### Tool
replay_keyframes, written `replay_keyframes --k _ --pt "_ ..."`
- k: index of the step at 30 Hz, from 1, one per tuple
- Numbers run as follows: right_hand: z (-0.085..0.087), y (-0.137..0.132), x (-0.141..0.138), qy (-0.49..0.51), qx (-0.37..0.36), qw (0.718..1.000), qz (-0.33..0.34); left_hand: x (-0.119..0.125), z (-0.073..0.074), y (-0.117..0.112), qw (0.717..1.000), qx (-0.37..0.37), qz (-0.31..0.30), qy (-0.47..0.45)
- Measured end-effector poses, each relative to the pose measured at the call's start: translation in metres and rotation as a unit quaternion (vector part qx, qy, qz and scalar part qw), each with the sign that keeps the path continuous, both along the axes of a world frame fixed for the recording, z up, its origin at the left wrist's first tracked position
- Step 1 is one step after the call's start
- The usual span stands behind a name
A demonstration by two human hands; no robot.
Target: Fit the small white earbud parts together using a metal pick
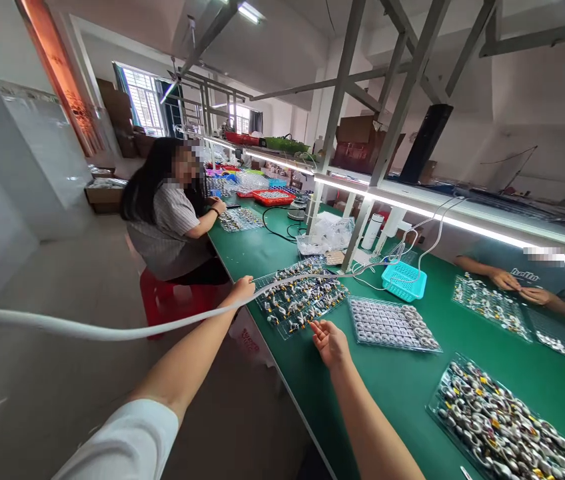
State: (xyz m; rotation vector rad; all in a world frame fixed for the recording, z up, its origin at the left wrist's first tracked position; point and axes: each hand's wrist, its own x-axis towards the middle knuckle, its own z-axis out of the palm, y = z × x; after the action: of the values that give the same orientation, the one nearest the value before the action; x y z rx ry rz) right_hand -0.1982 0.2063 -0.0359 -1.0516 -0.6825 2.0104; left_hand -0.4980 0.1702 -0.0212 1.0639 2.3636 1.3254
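Parts tray [285,333]: between the hands; loaded (small parts [305,303] unevenly spread), so filling appears largely done, even rows lacking. Left hand [243,288]: at its corner, fingers curled; grip cannot be confirmed. Right hand [331,343]: half-open, visibly empty, just beside it. Right of this hand: second tray [397,346], filled in rows.

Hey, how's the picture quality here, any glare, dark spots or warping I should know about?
In the head view, the window and the light strip glare white; also in the head view, the floor beside the green table sinks into shadow; the head view looks wide-angle, and both the left hand and right hand show small.
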Motion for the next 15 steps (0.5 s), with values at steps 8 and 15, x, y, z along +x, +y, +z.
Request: replay_keyframes --k 8,15 --pt "-0.003 0.005 -0.002 -0.040 0.011 0.999 0.017 -0.018 -0.012 0.008 0.995 -0.023 0.019 -0.098" --pt "-0.004 0.023 -0.008 -0.110 0.018 0.993 0.031 -0.015 -0.015 0.013 0.972 0.025 0.045 -0.229"
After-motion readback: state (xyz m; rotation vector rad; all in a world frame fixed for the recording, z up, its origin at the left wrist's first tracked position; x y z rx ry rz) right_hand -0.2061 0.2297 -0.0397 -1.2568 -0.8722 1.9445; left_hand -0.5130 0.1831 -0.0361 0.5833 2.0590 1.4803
